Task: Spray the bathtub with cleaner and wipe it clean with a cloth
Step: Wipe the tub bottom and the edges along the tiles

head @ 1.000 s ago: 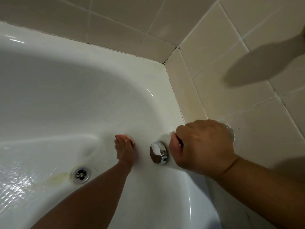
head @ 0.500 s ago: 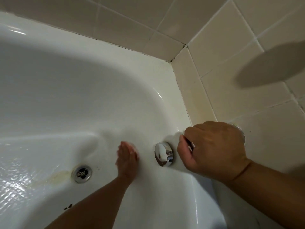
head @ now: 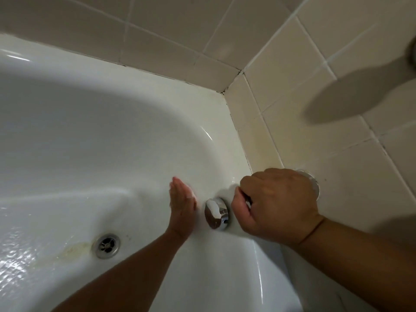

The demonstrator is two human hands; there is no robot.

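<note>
Head view: the left hand (head: pixel 181 208) is laid flat, fingers straight, against the inner wall of the bathtub (head: pixel 90 136), just beside a chrome overflow cover (head: pixel 216 213). Whether anything lies under the palm cannot be told. On the other side of the cover, the right hand (head: pixel 276 206) is curled on the tub rim, thumb and fingers closed round a small dark thing (head: pixel 247 197) that cannot be identified. No spray bottle is seen and no cloth can be made out, so the step is judged to be rubbing or wiping the end wall by hand around the cover.

Further out, a drain (head: pixel 107 245) sits in the wet tub floor, with a yellowish stain (head: pixel 74 249) touching its left side. That stain is judged to be undone work: the next move would call for the left hand to be brought down the wall toward it, with firm pressure on a slippery, curved wall. Beige wall tiles (head: pixel 304 122) meet the rim at the corner.

No brand, label or writing can be read.
</note>
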